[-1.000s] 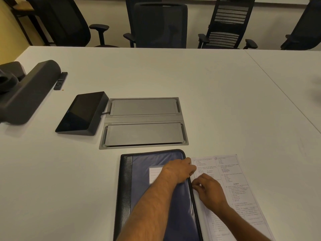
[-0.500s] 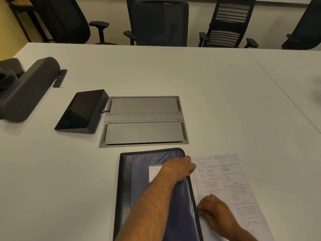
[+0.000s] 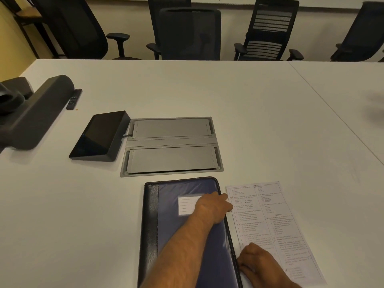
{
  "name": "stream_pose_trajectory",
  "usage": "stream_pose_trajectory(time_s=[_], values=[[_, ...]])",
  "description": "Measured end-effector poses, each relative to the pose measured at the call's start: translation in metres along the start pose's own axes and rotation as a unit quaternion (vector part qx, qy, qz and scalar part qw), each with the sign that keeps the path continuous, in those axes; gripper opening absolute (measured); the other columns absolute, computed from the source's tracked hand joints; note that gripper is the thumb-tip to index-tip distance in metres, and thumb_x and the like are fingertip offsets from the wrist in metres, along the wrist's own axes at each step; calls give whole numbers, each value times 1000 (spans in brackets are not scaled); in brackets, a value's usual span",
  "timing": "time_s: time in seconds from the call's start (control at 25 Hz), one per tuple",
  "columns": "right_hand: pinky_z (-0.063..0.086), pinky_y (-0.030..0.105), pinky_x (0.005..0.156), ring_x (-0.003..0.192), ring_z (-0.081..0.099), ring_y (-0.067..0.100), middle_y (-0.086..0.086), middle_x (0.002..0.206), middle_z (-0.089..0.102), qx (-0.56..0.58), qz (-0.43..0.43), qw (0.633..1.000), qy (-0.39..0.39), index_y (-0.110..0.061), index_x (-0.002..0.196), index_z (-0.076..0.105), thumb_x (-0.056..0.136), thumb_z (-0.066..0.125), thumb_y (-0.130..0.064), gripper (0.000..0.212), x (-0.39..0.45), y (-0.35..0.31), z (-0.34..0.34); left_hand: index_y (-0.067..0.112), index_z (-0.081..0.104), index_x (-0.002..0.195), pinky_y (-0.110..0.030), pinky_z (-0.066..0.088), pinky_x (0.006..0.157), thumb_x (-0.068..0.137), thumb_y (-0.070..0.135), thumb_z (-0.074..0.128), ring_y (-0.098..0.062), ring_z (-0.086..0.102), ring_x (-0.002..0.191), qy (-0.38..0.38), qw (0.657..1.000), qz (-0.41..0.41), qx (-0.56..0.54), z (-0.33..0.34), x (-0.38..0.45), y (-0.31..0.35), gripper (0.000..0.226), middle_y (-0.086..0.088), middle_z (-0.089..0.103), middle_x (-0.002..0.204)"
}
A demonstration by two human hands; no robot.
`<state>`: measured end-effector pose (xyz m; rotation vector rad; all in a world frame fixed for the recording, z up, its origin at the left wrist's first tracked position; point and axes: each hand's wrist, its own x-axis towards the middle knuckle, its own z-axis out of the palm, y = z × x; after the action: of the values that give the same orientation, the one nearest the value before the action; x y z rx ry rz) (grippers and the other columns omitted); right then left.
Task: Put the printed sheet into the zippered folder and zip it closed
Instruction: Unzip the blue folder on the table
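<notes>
A dark blue zippered folder (image 3: pixel 170 235) with a black spine and a white label lies shut on the white table in front of me. The printed sheet (image 3: pixel 270 221) lies flat on the table just right of it, touching its edge. My left hand (image 3: pixel 214 206) presses on the folder's upper right edge, with its fingers curled over the zipper side. My right hand (image 3: pixel 255 260) sits lower on that same edge, over the sheet's near left part, fingers pinched at the zipper. The pull itself is hidden under the fingers.
A grey flip-lid cable hatch (image 3: pixel 172 145) is set into the table beyond the folder, with a black touch panel (image 3: pixel 99 136) to its left. A dark bar-shaped device (image 3: pixel 35 113) and a small remote (image 3: pixel 73 99) lie far left. Office chairs (image 3: pixel 190 32) line the far edge.
My right hand has slid toward me along the folder's right edge, from beside my left hand to the lower part. My left hand has stayed in place.
</notes>
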<state>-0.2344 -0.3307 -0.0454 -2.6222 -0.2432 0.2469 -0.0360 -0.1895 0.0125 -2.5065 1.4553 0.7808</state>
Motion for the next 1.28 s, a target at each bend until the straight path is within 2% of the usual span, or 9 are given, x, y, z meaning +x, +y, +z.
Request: stream_pose_trajectory(time_s=[0.08,0.16,0.28,0.4,0.72,0.92,1.04,1.2,1.28], values=[[39,3,67,68,54,-5,-19,71,60,2,1,1000,12,-35,77,69,67,81,-26,18,1,-5,-3,20,49,137,-47,51,91,97,15,57,-30,46,121,-25,999,23,18,3,-10,14,41,-9,44,137],[40,3,64,67,55,-2,-18,69,62,3,8,1000,20,-34,74,69,64,83,-21,22,0,-9,-2,19,54,133,-47,53,88,97,16,58,-31,50,117,-38,998,48,31,8,-19,30,37,-10,48,132],[53,19,70,75,62,7,-10,78,70,2,37,999,31,-27,79,74,74,75,-16,12,-5,-12,1,14,59,128,-45,54,82,96,14,59,-32,56,108,-53,996,71,14,21,-32,54,32,-12,52,125],[52,26,77,85,62,13,-2,90,72,5,65,998,13,-19,86,75,86,61,-21,14,-5,-17,0,5,61,123,-44,55,80,97,14,57,-34,60,102,-59,995,75,-8,34,-42,74,28,-16,55,121],[52,24,78,85,65,15,0,90,75,-14,72,997,40,-16,87,77,89,63,-21,15,-11,-26,1,2,53,128,-46,54,88,96,6,55,-35,58,107,-25,999,43,-11,46,-51,86,32,-18,52,127],[51,20,67,71,66,13,-5,77,75,-44,50,997,44,-22,79,78,81,73,-18,7,-32,-30,9,6,50,126,-40,55,84,96,9,58,-31,58,105,-23,999,44,22,47,-49,88,31,-16,51,126],[50,14,57,61,63,7,-13,68,72,-48,33,997,41,-29,72,76,72,80,-19,11,-53,-36,14,4,49,127,-39,53,85,96,10,57,-30,57,106,-18,999,34,3,48,-49,89,33,-16,52,126],[39,9,58,61,60,6,-14,69,70,-36,30,998,36,-30,76,76,74,79,-22,9,-80,-42,22,5,49,125,-40,54,84,95,10,59,-30,57,105,-10,999,31,19,50,-50,90,33,-15,52,124],[44,12,57,63,62,8,-12,71,71,-28,43,998,41,-29,78,77,74,80,-23,7,-91,-46,28,5,49,126,-40,55,82,95,10,59,-30,58,105,-10,999,26,25,50,-50,91,32,-15,51,125]])
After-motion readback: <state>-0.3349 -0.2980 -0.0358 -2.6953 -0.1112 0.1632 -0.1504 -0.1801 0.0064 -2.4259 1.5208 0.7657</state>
